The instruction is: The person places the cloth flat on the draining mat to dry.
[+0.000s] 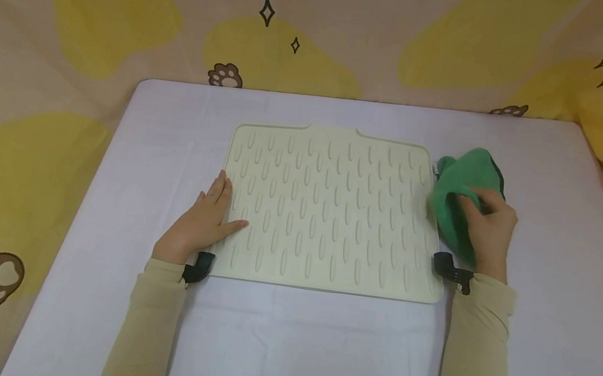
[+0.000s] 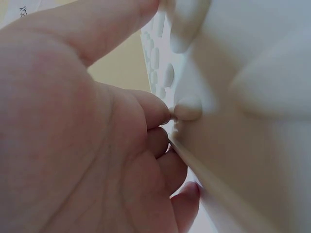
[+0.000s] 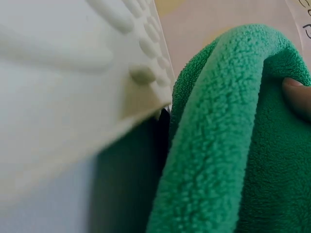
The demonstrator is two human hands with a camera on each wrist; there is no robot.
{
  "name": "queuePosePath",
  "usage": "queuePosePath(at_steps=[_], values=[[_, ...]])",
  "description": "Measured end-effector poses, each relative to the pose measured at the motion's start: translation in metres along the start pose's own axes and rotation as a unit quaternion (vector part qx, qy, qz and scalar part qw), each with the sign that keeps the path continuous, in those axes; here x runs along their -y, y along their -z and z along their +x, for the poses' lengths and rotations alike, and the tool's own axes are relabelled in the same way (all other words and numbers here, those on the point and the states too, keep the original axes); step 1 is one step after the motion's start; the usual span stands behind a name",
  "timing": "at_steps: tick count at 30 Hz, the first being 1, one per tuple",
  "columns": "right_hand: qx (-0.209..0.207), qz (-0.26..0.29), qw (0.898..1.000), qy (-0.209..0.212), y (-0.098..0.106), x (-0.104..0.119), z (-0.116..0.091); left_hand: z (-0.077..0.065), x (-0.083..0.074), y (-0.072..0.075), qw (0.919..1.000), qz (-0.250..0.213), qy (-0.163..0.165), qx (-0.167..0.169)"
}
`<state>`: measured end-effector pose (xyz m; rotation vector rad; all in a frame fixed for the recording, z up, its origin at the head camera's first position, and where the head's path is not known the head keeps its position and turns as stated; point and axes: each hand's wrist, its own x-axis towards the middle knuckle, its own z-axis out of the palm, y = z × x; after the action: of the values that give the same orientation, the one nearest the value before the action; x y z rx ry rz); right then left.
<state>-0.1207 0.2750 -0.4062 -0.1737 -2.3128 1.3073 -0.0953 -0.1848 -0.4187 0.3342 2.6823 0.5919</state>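
A cream drying mat [image 1: 327, 210] with rows of raised oval ridges lies flat on the white-covered table. My left hand [image 1: 201, 219] rests on its left edge, fingers extended and thumb spread over the ridges. From the left wrist view, the fingertips meet the rim of the mat [image 2: 218, 179]. Beside the mat's right edge, my right hand [image 1: 491, 227] pinches a folded green towel [image 1: 470, 171] with dark edging. Fluffy folds of the towel [image 3: 209, 145] fill much of the right wrist view, where a single fingertip shows and the rest of the hand is hidden.
White cloth covers the table [image 1: 304, 351]. Behind it and at both sides hangs a beige curtain [image 1: 313, 1] with yellow patches, paw prints and stars. A black wrist camera [image 1: 200, 268] sits on the left wrist, another black camera [image 1: 449, 270] on the right.
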Motion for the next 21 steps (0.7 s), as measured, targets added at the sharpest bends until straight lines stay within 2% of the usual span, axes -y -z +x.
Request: queuePosePath(at_steps=[14,21], values=[[0.0,0.005,1.0,0.006,-0.004,0.006,0.0,0.001,0.001,0.001,1.0,0.001,0.0,0.002],[0.012,0.047,0.999,0.014,-0.006,0.02,-0.002,0.0,-0.001,0.002,1.0,-0.002,0.002,0.002]])
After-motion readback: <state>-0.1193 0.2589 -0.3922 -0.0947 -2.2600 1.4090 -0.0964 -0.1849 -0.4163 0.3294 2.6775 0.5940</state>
